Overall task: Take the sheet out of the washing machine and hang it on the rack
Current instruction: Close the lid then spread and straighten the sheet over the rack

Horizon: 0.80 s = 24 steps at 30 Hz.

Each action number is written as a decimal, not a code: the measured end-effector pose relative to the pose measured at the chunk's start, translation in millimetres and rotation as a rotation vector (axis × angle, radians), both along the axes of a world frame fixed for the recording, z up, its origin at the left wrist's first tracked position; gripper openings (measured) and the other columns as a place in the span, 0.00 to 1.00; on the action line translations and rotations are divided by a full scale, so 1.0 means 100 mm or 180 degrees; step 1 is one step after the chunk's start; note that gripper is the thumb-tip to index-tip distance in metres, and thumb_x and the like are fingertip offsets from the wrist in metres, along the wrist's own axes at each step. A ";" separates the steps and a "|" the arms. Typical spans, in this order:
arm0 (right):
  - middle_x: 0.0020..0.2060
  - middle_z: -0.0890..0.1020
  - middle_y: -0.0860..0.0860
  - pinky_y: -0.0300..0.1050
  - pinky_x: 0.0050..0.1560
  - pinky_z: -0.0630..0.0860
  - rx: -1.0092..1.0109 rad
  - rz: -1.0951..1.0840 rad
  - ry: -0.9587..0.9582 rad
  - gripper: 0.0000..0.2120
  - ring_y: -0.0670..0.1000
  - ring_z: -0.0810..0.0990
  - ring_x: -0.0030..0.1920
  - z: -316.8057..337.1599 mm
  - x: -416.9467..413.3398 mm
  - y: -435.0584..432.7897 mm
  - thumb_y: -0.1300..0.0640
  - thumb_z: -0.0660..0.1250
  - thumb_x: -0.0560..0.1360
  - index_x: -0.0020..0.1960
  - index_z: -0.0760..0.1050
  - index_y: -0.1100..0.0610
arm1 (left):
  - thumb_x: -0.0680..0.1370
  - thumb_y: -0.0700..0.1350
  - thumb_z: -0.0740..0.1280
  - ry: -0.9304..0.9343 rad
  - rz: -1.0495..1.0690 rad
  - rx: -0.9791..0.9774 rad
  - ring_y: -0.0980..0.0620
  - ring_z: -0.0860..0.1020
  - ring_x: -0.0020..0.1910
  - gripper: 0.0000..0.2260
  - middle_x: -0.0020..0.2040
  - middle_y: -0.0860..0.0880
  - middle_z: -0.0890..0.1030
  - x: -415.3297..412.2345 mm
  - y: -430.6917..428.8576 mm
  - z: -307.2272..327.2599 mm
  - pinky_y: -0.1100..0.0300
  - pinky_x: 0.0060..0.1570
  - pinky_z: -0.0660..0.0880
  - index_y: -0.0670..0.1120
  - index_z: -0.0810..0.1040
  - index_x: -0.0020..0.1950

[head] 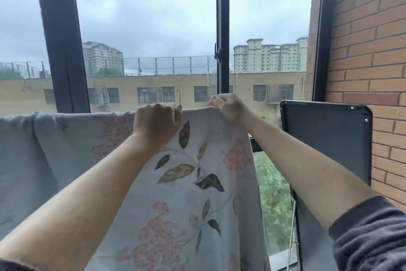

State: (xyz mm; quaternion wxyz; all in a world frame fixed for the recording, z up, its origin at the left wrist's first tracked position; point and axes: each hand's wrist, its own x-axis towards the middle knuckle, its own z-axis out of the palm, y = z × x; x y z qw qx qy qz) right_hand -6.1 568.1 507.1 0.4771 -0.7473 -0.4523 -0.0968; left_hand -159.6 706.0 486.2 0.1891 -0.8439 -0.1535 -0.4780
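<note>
While the pale blue cotton sheet printed with pink flowers and green leaves [193, 183] is pinched along its top fold at mid-frame by the left hand [157, 124] and right hand [228, 108], draped over a hidden rail, a slide toward the heavier hanging side is risked if it is released unevenly.

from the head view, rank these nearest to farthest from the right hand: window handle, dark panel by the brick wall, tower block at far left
From the right hand:
1. window handle, on the central window post just above the hand
2. dark panel, to its right against the brick wall
3. tower block, far off outside, up left
</note>
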 end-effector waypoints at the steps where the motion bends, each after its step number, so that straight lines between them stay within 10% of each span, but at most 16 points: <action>1: 0.36 0.80 0.48 0.47 0.40 0.73 -0.0305 -0.0163 -0.0479 0.21 0.51 0.78 0.37 0.03 -0.20 0.12 0.49 0.54 0.81 0.36 0.75 0.58 | 0.82 0.52 0.49 -0.0001 0.0036 -0.0073 0.52 0.69 0.24 0.19 0.24 0.53 0.67 -0.15 0.10 0.01 0.62 0.30 0.65 0.48 0.69 0.35; 7: 0.29 0.74 0.52 0.45 0.39 0.70 -0.0708 -0.1564 -0.2296 0.25 0.55 0.75 0.33 -0.12 -0.74 0.48 0.48 0.49 0.81 0.33 0.72 0.57 | 0.78 0.50 0.50 -0.0323 0.0432 -0.0190 0.42 0.75 0.24 0.23 0.26 0.42 0.78 -1.19 1.00 -0.08 0.54 0.33 0.73 0.42 0.76 0.30; 15: 0.35 0.79 0.58 0.47 0.42 0.68 -0.1001 -0.2028 -0.2038 0.23 0.59 0.78 0.41 -0.10 -0.92 0.61 0.50 0.48 0.81 0.34 0.71 0.59 | 0.81 0.47 0.55 -0.0423 0.1025 -0.0828 0.33 0.80 0.41 0.21 0.39 0.32 0.81 -2.33 1.94 0.05 0.48 0.46 0.73 0.37 0.81 0.40; 21: 0.26 0.65 0.49 0.51 0.54 0.74 -0.1319 -0.1574 -0.1716 0.23 0.54 0.72 0.37 -0.01 -1.67 1.01 0.50 0.45 0.83 0.29 0.57 0.50 | 0.81 0.48 0.53 -0.0387 0.0845 -0.0584 0.37 0.79 0.36 0.22 0.35 0.35 0.80 -2.51 2.21 -0.02 0.52 0.42 0.73 0.38 0.79 0.37; 24: 0.28 0.74 0.53 0.49 0.50 0.73 -0.0954 -0.1324 -0.2158 0.25 0.56 0.76 0.37 -0.09 -2.31 1.71 0.49 0.48 0.82 0.30 0.68 0.55 | 0.81 0.48 0.54 -0.0395 0.0596 -0.0461 0.38 0.79 0.35 0.21 0.35 0.37 0.81 -2.48 2.13 -0.01 0.55 0.37 0.67 0.40 0.80 0.38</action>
